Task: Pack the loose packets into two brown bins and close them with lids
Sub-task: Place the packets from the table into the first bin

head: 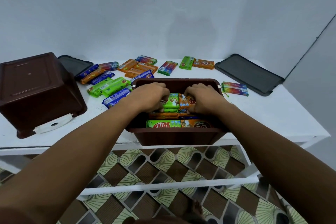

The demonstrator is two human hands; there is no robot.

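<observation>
Inside the brown bin (175,137), left hand (151,96) grips a green packet (172,101), right hand (204,98) grips an orange packet (185,102).

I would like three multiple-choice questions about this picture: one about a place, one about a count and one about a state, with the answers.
1. Where is the upturned bin from the open bin?
A. left of it
B. right of it
C. on the floor

2. How many dark lids lie on the table?
A. one
B. two
C. three

3. The open bin is:
A. closed with a lid
B. empty
C. holding packets

Answers:
1 A, it stands at the table's left end.
2 B, one lid behind the upturned bin, one at far right.
3 C, left hand and right hand grip packets inside it.
</observation>
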